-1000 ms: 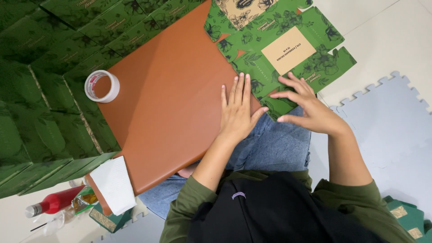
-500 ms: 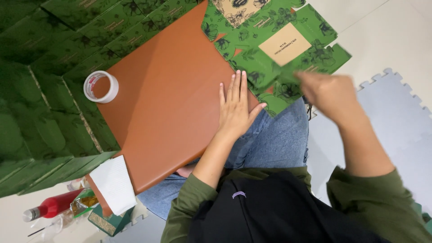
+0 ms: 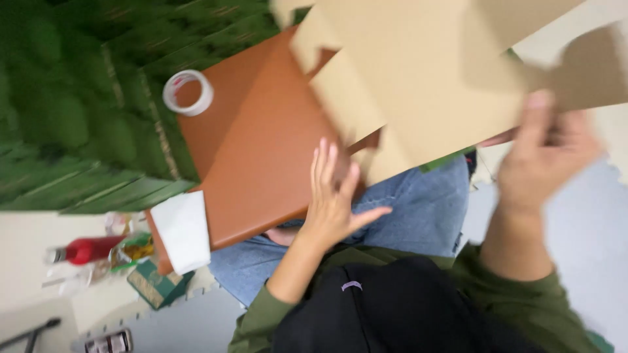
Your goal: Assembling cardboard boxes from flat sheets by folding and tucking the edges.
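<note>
The left hand (image 3: 333, 202) lies flat on the brown board (image 3: 261, 157), which rests on the person's lap like a small desk. Its fingers (image 3: 324, 167) are spread and pressed down near the right edge of the board, probably to keep the board from sliding off the knees. The right hand (image 3: 543, 157) holds up a flat cardboard sheet (image 3: 418, 85) with cut flaps, plain side toward the camera. The sheet hangs in the air over the upper right corner of the board and partly covers it. The picture is blurred here, so I cannot tell for sure how the right fingers grip; one finger lies on the near side of the sheet, and it looks like a pinch at its lower right edge.

A roll of clear tape (image 3: 188, 93) sits near the upper left corner of the board, close enough to reach. A white paper (image 3: 183, 230) hangs over the lower left corner. On the floor beside it stands a red bottle (image 3: 85, 250) and a small green box (image 3: 157, 282). Green printed sheets (image 3: 72, 104) lie at the left of the board.
</note>
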